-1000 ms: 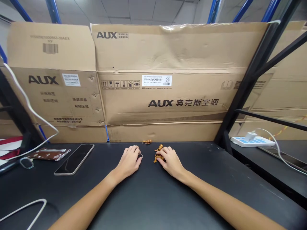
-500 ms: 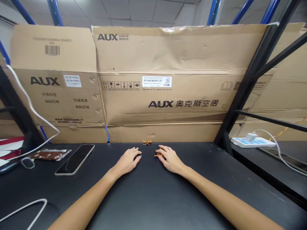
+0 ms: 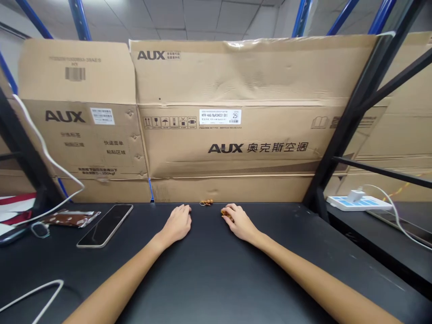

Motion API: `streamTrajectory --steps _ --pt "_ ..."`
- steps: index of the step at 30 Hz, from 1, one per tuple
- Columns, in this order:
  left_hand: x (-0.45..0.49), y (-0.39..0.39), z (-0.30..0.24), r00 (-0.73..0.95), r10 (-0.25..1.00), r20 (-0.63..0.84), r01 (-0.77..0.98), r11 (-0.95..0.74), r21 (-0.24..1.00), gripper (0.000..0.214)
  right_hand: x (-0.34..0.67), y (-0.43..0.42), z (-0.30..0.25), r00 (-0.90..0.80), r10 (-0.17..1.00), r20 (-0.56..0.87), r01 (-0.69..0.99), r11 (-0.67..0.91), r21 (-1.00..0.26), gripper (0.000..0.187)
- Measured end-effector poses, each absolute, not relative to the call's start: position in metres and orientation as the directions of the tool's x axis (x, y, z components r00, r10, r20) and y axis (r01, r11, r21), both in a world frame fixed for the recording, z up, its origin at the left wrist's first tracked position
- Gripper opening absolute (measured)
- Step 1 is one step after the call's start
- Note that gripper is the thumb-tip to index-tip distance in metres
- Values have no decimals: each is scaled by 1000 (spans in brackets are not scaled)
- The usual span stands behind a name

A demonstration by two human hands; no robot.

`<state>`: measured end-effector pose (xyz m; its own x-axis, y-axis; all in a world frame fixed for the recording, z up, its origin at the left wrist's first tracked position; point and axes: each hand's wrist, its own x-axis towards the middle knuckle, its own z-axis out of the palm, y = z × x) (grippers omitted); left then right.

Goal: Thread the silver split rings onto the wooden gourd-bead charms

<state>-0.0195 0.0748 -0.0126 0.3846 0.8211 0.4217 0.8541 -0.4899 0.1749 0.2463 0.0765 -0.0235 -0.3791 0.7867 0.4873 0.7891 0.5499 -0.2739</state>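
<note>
Two hands lie palm-down on the black table (image 3: 216, 274). Right hand (image 3: 241, 223) curls its fingers shut over the brown bead cluster (image 3: 225, 213) near the cardboard box (image 3: 236, 189); left hand (image 3: 178, 222) bends its fingers loosely, any hold hidden.

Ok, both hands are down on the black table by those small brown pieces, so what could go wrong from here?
1. The right hand covers most of the brown pieces; whether it grips them is hidden, so loose ones might scatter across the table.
2. The small brown cluster lies at the foot of the cardboard boxes; a nudge could push it against or under them.
3. The left hand lies flat; a wide leftward sweep could hit the phone.
</note>
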Motion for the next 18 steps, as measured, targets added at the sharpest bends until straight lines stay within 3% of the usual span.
streamTrajectory --steps 5,12,18 --pt "1 84 -10 450 799 400 863 -503 34 35 246 79 -26 -350 789 505 792 537 -289 18" --pt "29 93 -7 555 753 353 803 -595 8 33 246 75 -25 -344 787 513 801 531 -277 18" --pt "20 51 -2 648 664 374 711 -703 17 25 246 74 -25 -351 777 523 803 537 -259 19"
